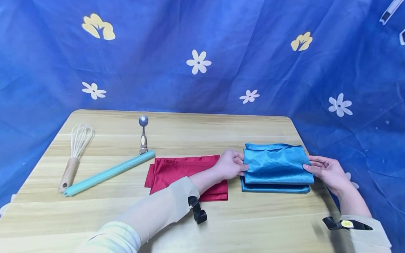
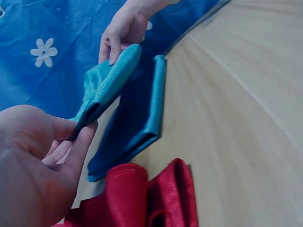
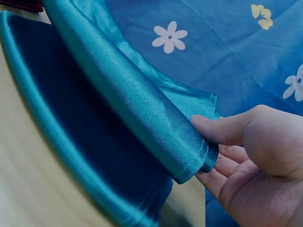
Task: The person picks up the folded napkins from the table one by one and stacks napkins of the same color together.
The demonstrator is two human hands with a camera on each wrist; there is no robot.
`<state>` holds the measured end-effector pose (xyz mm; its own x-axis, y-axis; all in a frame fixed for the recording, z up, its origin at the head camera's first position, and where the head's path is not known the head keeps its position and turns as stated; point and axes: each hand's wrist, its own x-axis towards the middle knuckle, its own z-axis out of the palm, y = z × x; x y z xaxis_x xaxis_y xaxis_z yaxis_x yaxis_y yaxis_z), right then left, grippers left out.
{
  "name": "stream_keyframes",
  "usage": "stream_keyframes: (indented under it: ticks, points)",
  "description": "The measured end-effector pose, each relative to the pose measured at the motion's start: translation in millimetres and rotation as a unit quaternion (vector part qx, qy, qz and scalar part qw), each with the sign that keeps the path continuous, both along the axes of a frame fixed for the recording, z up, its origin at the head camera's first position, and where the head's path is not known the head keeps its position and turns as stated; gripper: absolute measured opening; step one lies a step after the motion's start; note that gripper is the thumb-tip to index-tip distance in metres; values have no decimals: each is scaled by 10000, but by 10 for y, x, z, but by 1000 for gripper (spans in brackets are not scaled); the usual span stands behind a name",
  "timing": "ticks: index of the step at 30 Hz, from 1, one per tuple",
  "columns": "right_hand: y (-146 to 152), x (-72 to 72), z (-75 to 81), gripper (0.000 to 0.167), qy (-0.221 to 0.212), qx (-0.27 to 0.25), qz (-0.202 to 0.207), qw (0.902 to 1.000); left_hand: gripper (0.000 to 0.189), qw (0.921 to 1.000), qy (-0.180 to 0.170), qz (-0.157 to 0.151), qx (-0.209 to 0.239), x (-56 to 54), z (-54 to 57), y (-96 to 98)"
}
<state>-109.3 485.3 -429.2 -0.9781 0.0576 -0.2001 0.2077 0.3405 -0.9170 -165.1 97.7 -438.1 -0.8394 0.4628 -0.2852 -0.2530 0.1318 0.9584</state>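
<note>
On the bench (image 1: pixel 177 126) lie two folded satin cloths: one blue cloth (image 1: pixel 275 163) and one red cloth (image 1: pixel 177 170). Three kitchen tools lie at the far left: one whisk (image 1: pixel 77 149) with a wooden handle, one metal scoop (image 1: pixel 143 133), and one pale green rolling pin (image 1: pixel 109 173). Two hands are in view, one left hand (image 1: pixel 229 165) and one right hand (image 1: pixel 327 172).

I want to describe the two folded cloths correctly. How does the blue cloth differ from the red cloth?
The blue cloth is held at both ends, pinched by the left hand and the right hand, with its upper fold lifted; the red cloth lies flat on the table, under the left forearm. The blue one sits right of the red one. Both are shiny and folded.
</note>
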Motion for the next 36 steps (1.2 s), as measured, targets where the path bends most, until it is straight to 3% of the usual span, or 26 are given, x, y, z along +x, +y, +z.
stream_keyframes:
  ticks: [7, 15, 21, 29, 36]
  points:
    - [15, 97, -127, 37, -181, -115, -168, 9996, 28, 9998, -16, -121, -172, 42, -88, 37]
    - [30, 87, -239, 66, -191, 768, 84, 9968, 25, 9988, -91, -219, -420, 83, -136, 42]
    - [39, 85, -325, 62, -34, 806, 223, 9965, 24, 9973, -7, -265, -683, 108, -167, 58]
    - [-44, 57, -342, 65, -126, 1396, 164, 9900, 24, 9965, 44, -304, -783, 108, -187, 60]
    - [-48, 34, -337, 66, -113, 1275, 195, 9916, 26, 9965, -37, -248, -794, 106, -172, 52]
